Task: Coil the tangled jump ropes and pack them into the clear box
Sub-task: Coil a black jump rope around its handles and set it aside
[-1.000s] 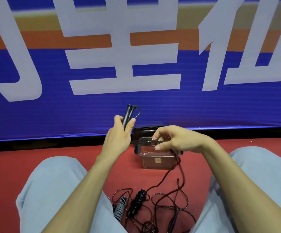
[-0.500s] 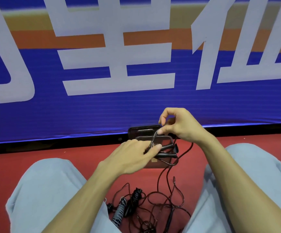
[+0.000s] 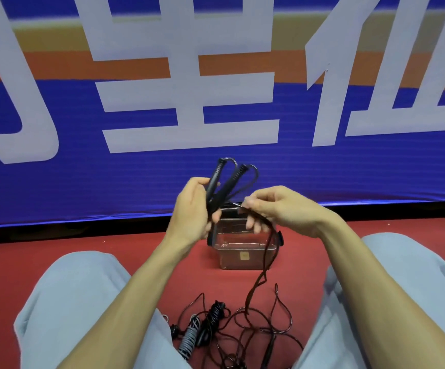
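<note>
My left hand [image 3: 192, 209] grips two black jump rope handles [image 3: 222, 183], which point up and fan apart above the clear box [image 3: 245, 255]. My right hand [image 3: 277, 209] pinches the dark cord [image 3: 265, 259] of that rope beside the handles. From there the cord hangs down past the front of the box to the floor. The box stands open on the red floor between my knees, below both hands. A tangle of jump ropes [image 3: 232, 334] lies on the floor nearer to me, with a grey handle [image 3: 189, 335] and a black handle [image 3: 214, 314] in it.
A blue banner with large white characters [image 3: 189, 107] stands upright just behind the box. My two knees in light blue trousers [image 3: 77, 302] flank the ropes on both sides. A dark lid [image 3: 229, 209] leans behind the box.
My left hand has lifted the two handles from level over the box back to upright. My right hand came down a little and still pinches the cord, which now hangs taut to the floor.
</note>
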